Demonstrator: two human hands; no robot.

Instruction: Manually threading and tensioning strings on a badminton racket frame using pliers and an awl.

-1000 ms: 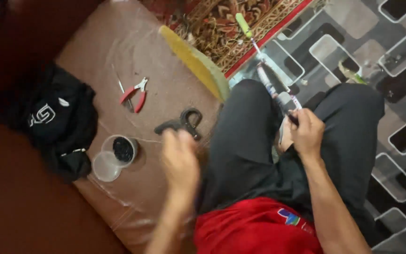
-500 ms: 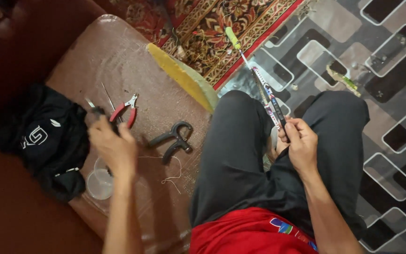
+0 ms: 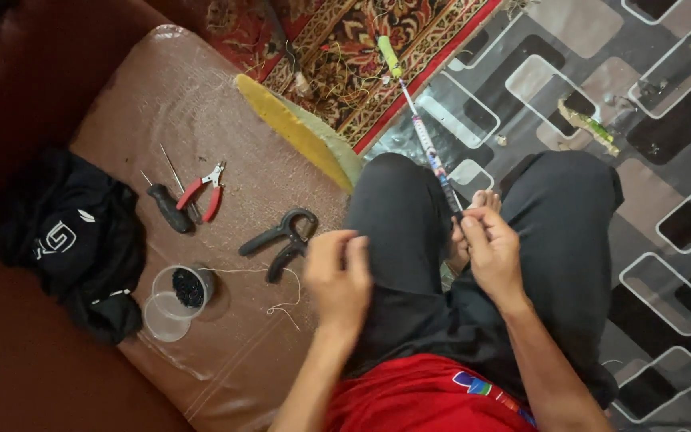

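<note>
A person sits on a brown sofa cushion [image 3: 201,104], seen from above, in black trousers and a red shirt. The right hand [image 3: 491,254] has its grip clamped on the lower end of a thin patterned rod [image 3: 425,144], which runs up and away over the knee to a yellow-green handle above the carpet. The left hand [image 3: 337,276] hovers over the left thigh with fingers curled together, seemingly pinching a fine white thread [image 3: 277,300]; the pinch itself is hard to make out. The thread trails across the cushion toward a small clear plastic cup [image 3: 185,286] holding a heap of small dark bits, too small to identify. Its clear lid [image 3: 160,318] lies touching it. Near the left hand lies a black hand gripper [image 3: 283,240]. Farther left are red-handled pliers [image 3: 205,190], a black-handled awl [image 3: 168,206] and a thin metal needle [image 3: 173,170]. A black cloth bag [image 3: 73,240] rests at the cushion's left edge, partly lost in shadow.
</note>
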